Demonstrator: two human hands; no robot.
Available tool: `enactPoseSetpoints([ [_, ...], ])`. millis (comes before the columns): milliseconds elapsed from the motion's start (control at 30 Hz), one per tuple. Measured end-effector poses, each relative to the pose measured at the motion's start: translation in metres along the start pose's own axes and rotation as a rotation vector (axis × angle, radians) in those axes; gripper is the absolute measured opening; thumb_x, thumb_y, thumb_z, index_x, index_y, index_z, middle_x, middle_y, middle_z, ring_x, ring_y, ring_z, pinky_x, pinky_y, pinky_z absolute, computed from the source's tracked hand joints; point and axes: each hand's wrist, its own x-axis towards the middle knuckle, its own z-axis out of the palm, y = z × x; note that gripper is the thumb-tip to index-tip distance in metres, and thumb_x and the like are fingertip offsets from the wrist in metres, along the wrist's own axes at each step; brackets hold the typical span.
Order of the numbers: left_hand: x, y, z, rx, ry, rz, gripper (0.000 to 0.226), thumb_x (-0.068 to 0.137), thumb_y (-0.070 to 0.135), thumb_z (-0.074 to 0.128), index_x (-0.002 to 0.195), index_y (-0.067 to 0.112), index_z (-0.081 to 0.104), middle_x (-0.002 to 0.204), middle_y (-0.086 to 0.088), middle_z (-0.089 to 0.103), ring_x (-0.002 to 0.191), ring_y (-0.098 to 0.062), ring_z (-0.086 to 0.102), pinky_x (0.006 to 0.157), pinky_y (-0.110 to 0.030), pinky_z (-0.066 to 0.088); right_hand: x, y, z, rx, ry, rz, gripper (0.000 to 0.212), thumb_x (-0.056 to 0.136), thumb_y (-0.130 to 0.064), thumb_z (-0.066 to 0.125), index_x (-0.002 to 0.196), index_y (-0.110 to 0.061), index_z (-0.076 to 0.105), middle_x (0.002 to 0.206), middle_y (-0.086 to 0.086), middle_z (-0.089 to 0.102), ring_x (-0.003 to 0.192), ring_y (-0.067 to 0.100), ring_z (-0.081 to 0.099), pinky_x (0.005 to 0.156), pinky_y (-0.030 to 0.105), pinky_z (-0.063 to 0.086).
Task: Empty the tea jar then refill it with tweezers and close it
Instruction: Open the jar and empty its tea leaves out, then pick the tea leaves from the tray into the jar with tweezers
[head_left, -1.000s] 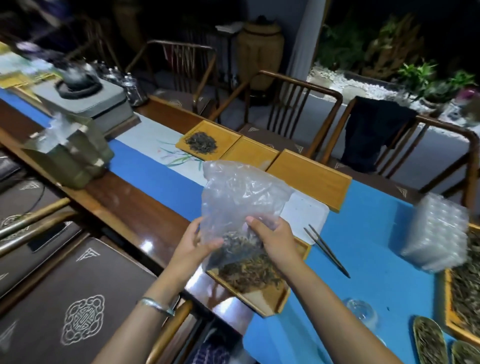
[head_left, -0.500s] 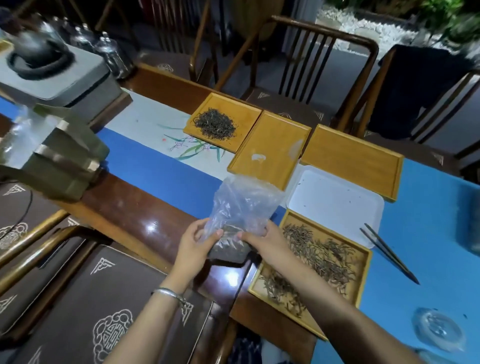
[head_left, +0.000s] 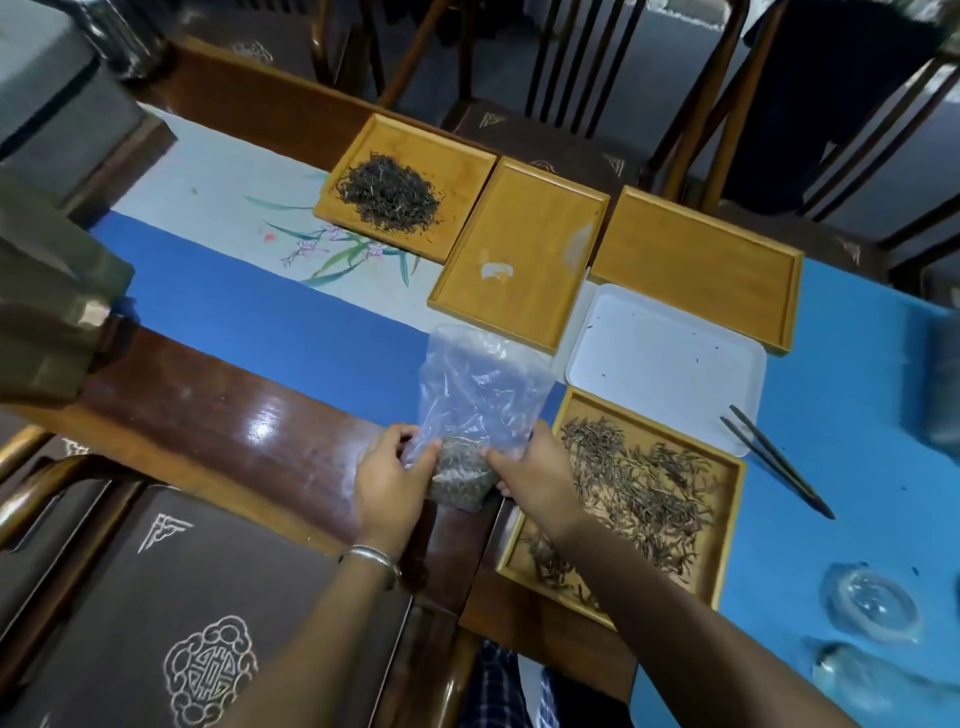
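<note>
A clear plastic bag with tea leaves at its bottom is held upright just above the table's near edge. My left hand pinches its lower left side and my right hand grips its lower right side. To the right lies a wooden tray strewn with long tea leaves. Dark tweezers rest on the blue cloth beside it. A clear glass lid and part of a glass jar sit at the lower right.
A white tray lies behind the leaf tray. Three wooden trays stand at the back: one with a dark tea pile, two bare. Chairs line the far side. A green box sits at left.
The camera has tilted further down and closer. Both hands have lowered the bag from above the leaf tray to its left, near the table edge, still holding it.
</note>
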Motion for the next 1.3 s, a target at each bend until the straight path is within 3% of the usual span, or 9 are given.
enactPoseSetpoints([
  [233,0.003,0.004,-0.006,-0.148,-0.001,-0.121,0.036,0.084,0.036,0.078,0.112,0.024,0.058,0.106,0.002,0.067,0.097,-0.019,0.066,0.083,-0.027,0.047,-0.005,0.0,-0.012,0.099,-0.066,0.013,0.049,0.076,-0.046,0.073,0.111,-0.018,0.053,0.083,0.0,0.066,0.074,0.013,0.067,0.069,0.039,0.059],
  [400,-0.01,0.025,-0.02,-0.202,0.097,0.159,0.025,0.093,0.017,0.068,0.117,0.02,0.063,0.119,0.008,0.059,0.113,-0.012,0.059,0.097,-0.03,0.045,-0.022,0.016,-0.058,0.161,-0.006,-0.044,0.028,0.083,-0.047,0.063,0.103,-0.029,0.058,0.089,0.002,0.066,0.078,0.018,0.067,0.069,0.041,0.059],
  [567,-0.038,0.067,-0.005,-0.319,-0.172,0.302,0.024,0.096,0.007,0.062,0.1,0.03,0.066,0.103,0.007,0.069,0.091,0.001,0.064,0.079,-0.013,0.05,-0.044,0.042,-0.114,0.121,0.198,-0.111,0.009,0.09,-0.025,0.063,0.097,-0.02,0.062,0.079,-0.001,0.064,0.068,0.015,0.062,0.056,0.024,0.049],
  [700,-0.067,0.086,0.038,-0.298,-0.42,0.29,0.027,0.097,0.009,0.061,0.1,0.036,0.065,0.082,0.0,0.064,0.068,-0.003,0.056,0.061,-0.013,0.043,-0.062,0.075,-0.154,0.059,0.312,-0.103,0.011,0.089,-0.024,0.063,0.099,-0.019,0.064,0.072,-0.008,0.06,0.063,0.003,0.056,0.058,0.024,0.044],
  [867,-0.075,0.088,0.075,-0.189,-0.464,0.371,0.02,0.097,0.013,0.062,0.11,0.026,0.068,0.113,0.007,0.067,0.101,0.002,0.062,0.088,-0.025,0.052,-0.079,0.111,-0.181,0.006,0.425,-0.035,0.007,0.087,-0.019,0.065,0.093,-0.02,0.062,0.076,-0.005,0.063,0.068,0.001,0.058,0.06,0.024,0.045],
  [1000,-0.067,0.082,0.092,-0.14,-0.418,0.454,0.023,0.096,0.008,0.062,0.109,0.026,0.067,0.127,0.003,0.062,0.128,-0.008,0.053,0.109,-0.032,0.041,-0.09,0.138,-0.185,-0.008,0.471,-0.015,0.008,0.087,-0.015,0.066,0.094,-0.013,0.062,0.081,0.0,0.065,0.069,0.003,0.058,0.066,0.025,0.047],
  [1133,-0.048,0.07,0.1,-0.059,-0.334,0.394,0.028,0.098,0.012,0.061,0.123,0.023,0.059,0.137,-0.009,0.056,0.132,-0.022,0.049,0.115,-0.046,0.037,-0.095,0.152,-0.176,-0.016,0.457,0.061,0.018,0.089,-0.022,0.065,0.102,-0.01,0.06,0.085,0.002,0.065,0.071,0.014,0.06,0.065,0.027,0.046],
  [1233,-0.042,0.061,0.102,-0.027,-0.35,0.273,0.045,0.1,0.02,0.058,0.143,0.012,0.045,0.146,-0.009,0.051,0.138,-0.022,0.046,0.115,-0.036,0.035,-0.095,0.158,-0.169,-0.082,0.406,0.147,0.025,0.092,-0.028,0.06,0.107,-0.008,0.058,0.09,0.008,0.065,0.08,0.024,0.062,0.071,0.037,0.05],
  [1300,-0.043,0.056,0.103,-0.025,-0.369,0.241,0.047,0.102,0.021,0.055,0.145,0.011,0.041,0.148,-0.007,0.049,0.138,-0.021,0.045,0.11,-0.029,0.035,-0.095,0.163,-0.164,-0.133,0.386,0.158,0.024,0.093,-0.03,0.057,0.1,-0.007,0.058,0.085,0.007,0.062,0.08,0.026,0.06,0.064,0.035,0.046],
])
